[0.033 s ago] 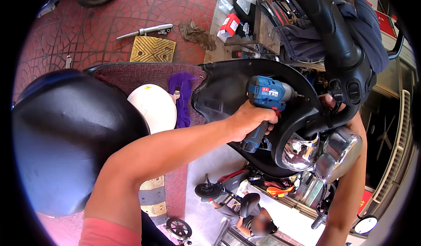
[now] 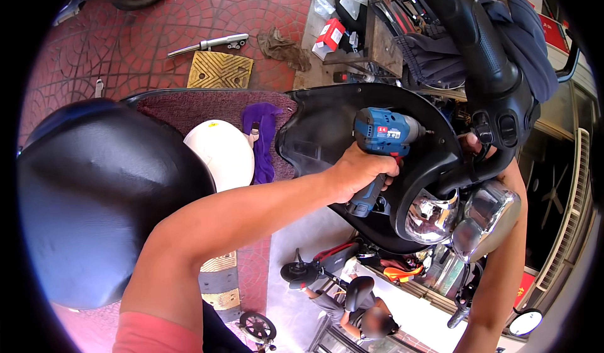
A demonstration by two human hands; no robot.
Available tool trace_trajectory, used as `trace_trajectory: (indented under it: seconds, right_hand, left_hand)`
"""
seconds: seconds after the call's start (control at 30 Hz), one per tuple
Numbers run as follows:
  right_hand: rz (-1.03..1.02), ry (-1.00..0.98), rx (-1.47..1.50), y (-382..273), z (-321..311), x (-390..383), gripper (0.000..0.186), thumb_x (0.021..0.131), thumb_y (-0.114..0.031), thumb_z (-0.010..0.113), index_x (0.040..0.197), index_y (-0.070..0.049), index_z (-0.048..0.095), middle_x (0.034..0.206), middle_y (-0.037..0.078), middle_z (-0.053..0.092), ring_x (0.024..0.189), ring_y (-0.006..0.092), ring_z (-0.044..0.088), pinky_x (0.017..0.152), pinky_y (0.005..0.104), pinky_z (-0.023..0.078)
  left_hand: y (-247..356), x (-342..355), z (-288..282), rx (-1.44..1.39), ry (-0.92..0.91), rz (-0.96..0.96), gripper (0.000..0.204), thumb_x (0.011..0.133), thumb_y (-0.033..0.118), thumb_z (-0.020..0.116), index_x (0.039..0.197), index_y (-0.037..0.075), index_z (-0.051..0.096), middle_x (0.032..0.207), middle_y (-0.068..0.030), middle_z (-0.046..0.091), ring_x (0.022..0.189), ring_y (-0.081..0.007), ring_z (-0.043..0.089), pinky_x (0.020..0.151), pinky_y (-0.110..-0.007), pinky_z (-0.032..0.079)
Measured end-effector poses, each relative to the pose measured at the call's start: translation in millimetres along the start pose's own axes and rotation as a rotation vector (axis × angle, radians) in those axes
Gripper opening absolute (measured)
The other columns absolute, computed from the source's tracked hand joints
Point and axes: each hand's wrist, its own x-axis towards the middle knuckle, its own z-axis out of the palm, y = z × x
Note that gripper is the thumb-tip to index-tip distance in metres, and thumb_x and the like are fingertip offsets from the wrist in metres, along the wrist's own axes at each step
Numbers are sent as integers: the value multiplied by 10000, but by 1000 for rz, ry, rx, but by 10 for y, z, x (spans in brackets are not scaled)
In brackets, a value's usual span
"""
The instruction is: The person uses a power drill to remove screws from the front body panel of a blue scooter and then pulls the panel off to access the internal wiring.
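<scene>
My left hand is closed round the handle of a blue cordless drill. Its bit points right, close to the edge of the black scooter panel; whether the tip touches there I cannot tell. My right arm reaches round the chrome headlight at the scooter's front. Just the fingertips of my right hand show, beside the panel's edge and under the handlebar. The rest of that hand is hidden, so I cannot see what it holds.
At left is the black scooter seat. A white rounded object and a purple cloth lie on the footboard mat. A shock absorber and a rag lie on red paving. Another person is at the bottom.
</scene>
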Motion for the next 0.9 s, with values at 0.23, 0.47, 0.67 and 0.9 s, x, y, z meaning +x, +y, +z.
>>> trace_trajectory:
  seconds: [0.23,0.47,0.67,0.9]
  right_hand:
    - [-118,-67,-192,13,-230,299,468,875,-265,821,1178,56,664,995,96,696,925,169,664,850,315,527]
    - [-300,-38,-298,-236,-252,97,230,987,-266,677,1095,-70,734,924,-36,703,779,49,607,694,206,452]
    - [-1094,752,-326,-435,-50,-1226,367,973,-293,687,1161,21,705,1005,73,747,878,162,701,865,323,534]
    - [-740,-22,-14,624,2683,-1098,237,963,-156,682,1096,40,698,935,78,749,752,149,695,729,319,553]
  left_hand:
    - [590,-159,-5,-4,114,-25,299,804,211,694,1046,37,672,755,-69,645,684,-196,621,660,-360,520]
    - [1183,-676,-488,-8,243,85,307,792,232,666,1050,69,634,729,-29,609,671,-189,595,657,-374,508]
    - [1633,-386,-595,-57,378,296,196,817,233,680,928,76,643,765,-60,647,684,-220,639,663,-413,548]
    - [1868,-534,-763,-205,503,406,180,810,202,675,929,84,610,737,-99,652,640,-242,644,632,-432,542]
